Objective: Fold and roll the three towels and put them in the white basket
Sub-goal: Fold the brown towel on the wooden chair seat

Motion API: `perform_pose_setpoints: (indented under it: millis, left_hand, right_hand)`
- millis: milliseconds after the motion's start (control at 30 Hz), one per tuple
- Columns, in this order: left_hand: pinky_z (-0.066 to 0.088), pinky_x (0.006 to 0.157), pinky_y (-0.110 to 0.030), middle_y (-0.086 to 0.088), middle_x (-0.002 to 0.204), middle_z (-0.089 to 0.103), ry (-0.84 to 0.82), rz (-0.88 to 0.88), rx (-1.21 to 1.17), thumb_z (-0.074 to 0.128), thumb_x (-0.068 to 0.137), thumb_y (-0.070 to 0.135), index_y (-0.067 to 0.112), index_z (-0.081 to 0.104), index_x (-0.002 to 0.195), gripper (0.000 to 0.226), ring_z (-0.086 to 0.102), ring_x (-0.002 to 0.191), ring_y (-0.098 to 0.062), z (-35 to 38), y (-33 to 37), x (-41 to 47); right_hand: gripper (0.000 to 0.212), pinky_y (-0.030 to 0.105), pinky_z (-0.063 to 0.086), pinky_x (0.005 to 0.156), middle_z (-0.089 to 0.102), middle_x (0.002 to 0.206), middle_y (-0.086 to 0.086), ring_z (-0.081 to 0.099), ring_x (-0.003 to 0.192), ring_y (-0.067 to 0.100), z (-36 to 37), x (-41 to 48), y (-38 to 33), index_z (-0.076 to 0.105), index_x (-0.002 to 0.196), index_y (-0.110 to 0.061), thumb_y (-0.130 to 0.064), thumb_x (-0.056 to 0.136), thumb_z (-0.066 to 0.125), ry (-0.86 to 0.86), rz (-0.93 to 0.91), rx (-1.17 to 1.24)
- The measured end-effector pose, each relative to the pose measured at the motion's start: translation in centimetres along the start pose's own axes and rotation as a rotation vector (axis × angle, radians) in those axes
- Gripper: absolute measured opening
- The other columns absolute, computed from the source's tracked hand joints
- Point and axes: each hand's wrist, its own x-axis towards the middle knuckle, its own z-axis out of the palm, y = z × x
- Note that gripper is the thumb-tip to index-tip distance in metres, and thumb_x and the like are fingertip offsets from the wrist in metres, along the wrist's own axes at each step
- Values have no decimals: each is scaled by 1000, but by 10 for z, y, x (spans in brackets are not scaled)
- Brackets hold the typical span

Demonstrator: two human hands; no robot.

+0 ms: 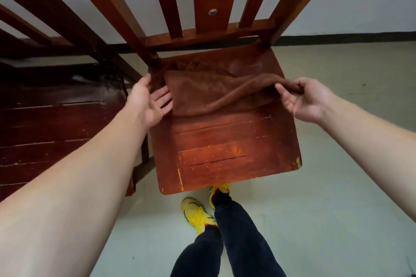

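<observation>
A brown towel (211, 94) lies rumpled across the back half of a wooden chair seat (227, 155). My right hand (301, 99) pinches the towel's right edge between thumb and fingers and lifts it slightly off the seat. My left hand (150, 101) is at the towel's left edge, palm up with fingers spread, its fingertips touching or slipping under the cloth without gripping it. Only this one towel shows; no white basket is in view.
The chair's slatted back (202, 2) rises behind the seat. A darker wooden chair (56, 105) stands close on the left. Pale floor (337, 186) lies to the right and front, where my legs and yellow shoes (195, 211) stand.
</observation>
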Motion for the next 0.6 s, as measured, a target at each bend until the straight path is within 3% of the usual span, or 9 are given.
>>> perform_pose_setpoints:
  millis: [133,267,333,400,500,600]
  left_hand:
    - [51,85,-38,-5,116,64,131,138,291,69,81,39,23,50,124,50,63,103,-20,-1,-33,5]
    - [51,81,-33,-1,95,66,301,300,529,81,69,19,23,50,104,47,65,86,-18,-2,-71,5]
    - [50,76,-32,-1,81,68,299,268,586,78,72,15,21,56,85,26,64,78,-19,-3,-82,2]
    - [47,73,-32,-2,70,64,289,228,525,71,79,15,18,57,70,17,59,72,-17,-4,-82,-2]
    - [54,76,-34,-6,79,63,304,163,250,60,87,14,11,60,78,9,61,78,-20,-10,-77,-23]
    - [59,63,-33,-14,95,62,315,102,65,58,87,6,6,58,86,2,64,86,-26,-22,-78,-54]
  right_hand:
    - [23,15,47,39,70,58,1,69,52,7,13,17,0,54,87,-10,-10,100,35,118,-34,-176]
    - [16,14,44,34,70,80,5,67,46,9,9,26,6,58,95,-11,-8,97,43,264,-113,-344]
    - [19,14,40,34,65,81,7,64,41,8,4,25,9,56,86,-12,-6,97,42,305,-143,-380]
    - [18,13,39,33,63,78,8,60,35,8,-1,24,10,56,84,-12,-5,97,44,323,-154,-406]
    - [11,13,39,31,57,74,8,51,29,8,-12,14,12,57,87,-10,-2,92,52,391,-180,-409]
    - [14,12,41,32,55,75,5,50,49,12,-21,-10,22,55,95,-12,1,91,53,394,-167,-380]
